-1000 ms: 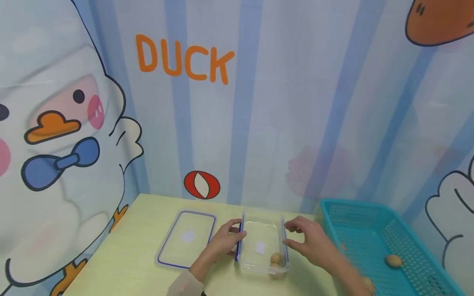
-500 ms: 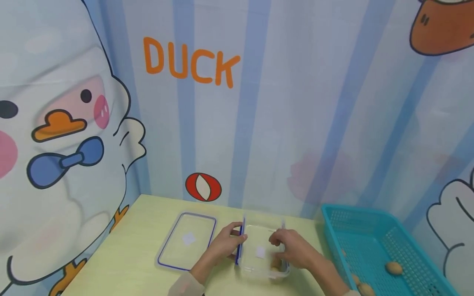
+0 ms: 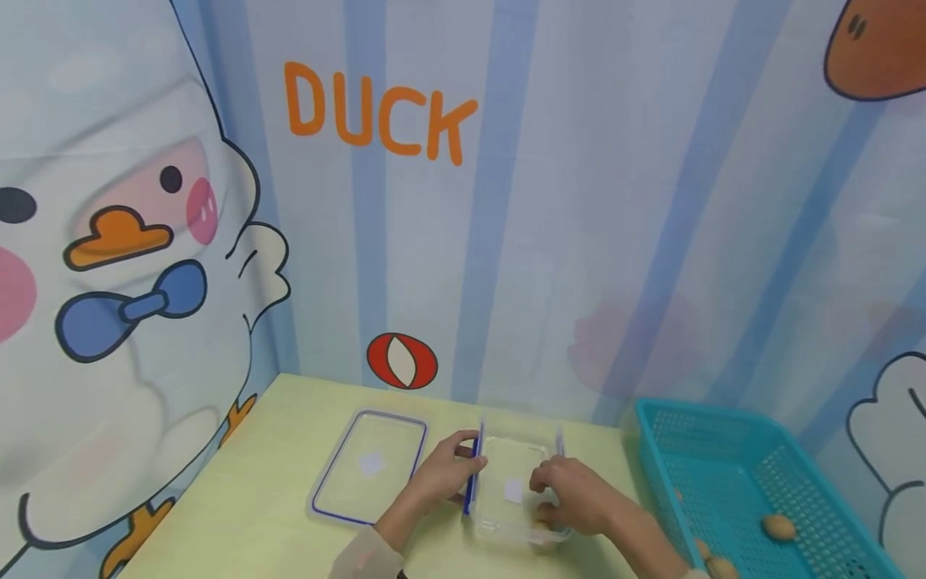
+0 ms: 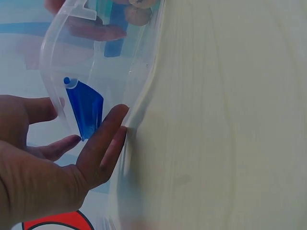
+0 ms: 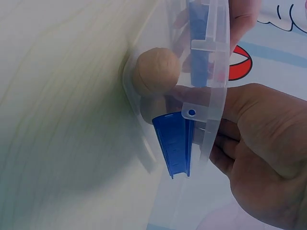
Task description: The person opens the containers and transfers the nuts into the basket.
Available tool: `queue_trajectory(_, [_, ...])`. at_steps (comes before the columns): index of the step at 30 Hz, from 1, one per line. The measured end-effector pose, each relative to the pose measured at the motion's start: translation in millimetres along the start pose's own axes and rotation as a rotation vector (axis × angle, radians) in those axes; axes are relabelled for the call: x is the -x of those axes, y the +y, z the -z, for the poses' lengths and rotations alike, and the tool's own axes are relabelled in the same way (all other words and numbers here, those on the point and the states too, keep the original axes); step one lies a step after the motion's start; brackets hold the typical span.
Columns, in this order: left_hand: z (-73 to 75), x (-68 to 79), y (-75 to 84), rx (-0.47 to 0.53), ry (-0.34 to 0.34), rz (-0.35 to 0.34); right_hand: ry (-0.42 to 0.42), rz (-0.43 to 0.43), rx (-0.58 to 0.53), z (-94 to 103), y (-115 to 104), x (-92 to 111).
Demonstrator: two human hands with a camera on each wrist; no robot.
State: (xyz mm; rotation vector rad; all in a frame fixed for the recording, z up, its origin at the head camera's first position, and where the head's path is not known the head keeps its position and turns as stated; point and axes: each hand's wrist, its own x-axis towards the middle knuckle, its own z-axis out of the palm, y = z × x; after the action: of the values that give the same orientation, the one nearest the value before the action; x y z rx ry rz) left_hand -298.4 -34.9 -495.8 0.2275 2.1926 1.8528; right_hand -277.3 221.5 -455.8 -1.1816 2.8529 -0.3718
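A clear plastic food container (image 3: 502, 466) with blue latches stands uncovered on the table. My left hand (image 3: 443, 474) grips its left wall, with the fingers spread about a blue latch (image 4: 88, 108) that hangs down. My right hand (image 3: 582, 498) reaches over the right rim into the container. Its thumb points at two tan, roundish things like small potatoes near the front corner. One of them, a potato-like piece (image 5: 156, 72), shows plainly through the wall in the right wrist view; the thumb tip is right beside the other. Another blue latch (image 5: 173, 143) hangs outside this wall.
Left of the container lies a clear lid (image 3: 396, 446) with a blue seal. On the right stands a turquoise basket (image 3: 654, 474) with several tan, potato-like pieces (image 3: 779, 527). A printed curtain (image 3: 557, 201) hangs behind the table (image 3: 289, 434).
My right hand has come from outside the right wall over the rim and down into the container, near the potato-like pieces. My left hand keeps its grip. The camera view has shifted slightly.
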Motion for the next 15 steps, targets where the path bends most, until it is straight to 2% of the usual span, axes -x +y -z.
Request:
queue_trajectory(9, [-1.9,-2.6,-2.2,0.026,-0.017,-0.008,0.016,0.016,0.065,-1.4,0.2,-1.0])
queue_trajectory(11, [-2.0,-1.7,-1.5,0.031,-0.017,-0.007,0.04,0.006,0.035,-2.7,-0.1,-1.0])
queue_trajectory(15, [-0.7,0.2,-0.7,0.029,-0.01,-0.001,0.1,-0.047,-0.13,-5.1,0.4,-0.9])
